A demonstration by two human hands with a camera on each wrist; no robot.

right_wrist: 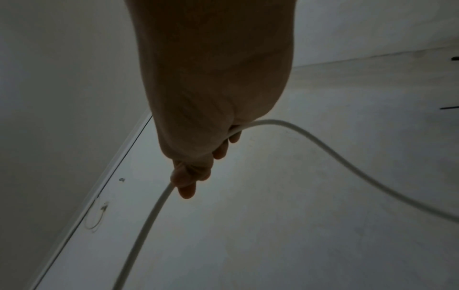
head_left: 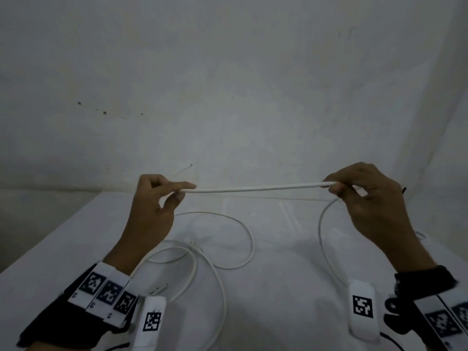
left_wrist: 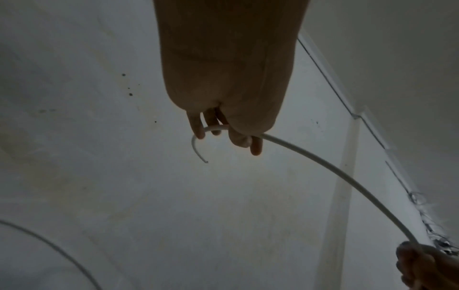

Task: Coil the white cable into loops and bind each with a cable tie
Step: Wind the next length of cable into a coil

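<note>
A white cable (head_left: 255, 189) is stretched level between my two hands above a white table (head_left: 278, 287). My left hand (head_left: 174, 192) pinches it between thumb and forefinger; in the left wrist view the cable (left_wrist: 323, 164) passes under the fingers (left_wrist: 238, 140) and a short free end curls out to the left. My right hand (head_left: 336, 186) pinches the other side, and the cable (right_wrist: 149, 221) passes through that hand and drops in a curve to the table. More white cable lies in loose loops (head_left: 222, 239) on the table below my left hand.
A thin cable tie (head_left: 182, 170) lies near the table's far edge by the wall. Another thin tie (head_left: 159, 289) lies near my left wrist. A small dark object (head_left: 404, 190) sits at the right behind my right hand. White walls close the back and right.
</note>
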